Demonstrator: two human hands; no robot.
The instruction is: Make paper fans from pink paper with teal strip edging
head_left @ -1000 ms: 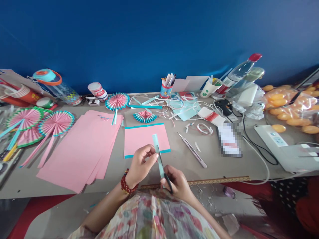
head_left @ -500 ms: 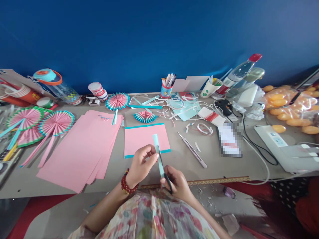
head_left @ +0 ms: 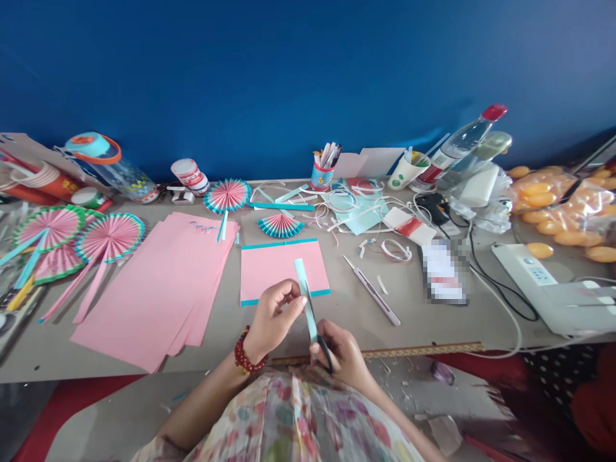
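Note:
My left hand [head_left: 273, 316] pinches a narrow light-blue paper strip [head_left: 303, 279] that stands upright above the table edge. My right hand [head_left: 339, 350] grips black-handled scissors [head_left: 319, 333], whose blades run up along the strip. Just behind the strip lies a small pink sheet with teal borders [head_left: 279, 264]. A red bead bracelet is on my left wrist.
A stack of pink paper [head_left: 158, 282] lies at the left, with finished pink paper fans [head_left: 72, 237] beyond it. A craft knife [head_left: 371, 290], paper scraps, a pen cup [head_left: 321, 172], a glue jar [head_left: 188, 174], bottles [head_left: 462, 144] and cables crowd the back and right of the table.

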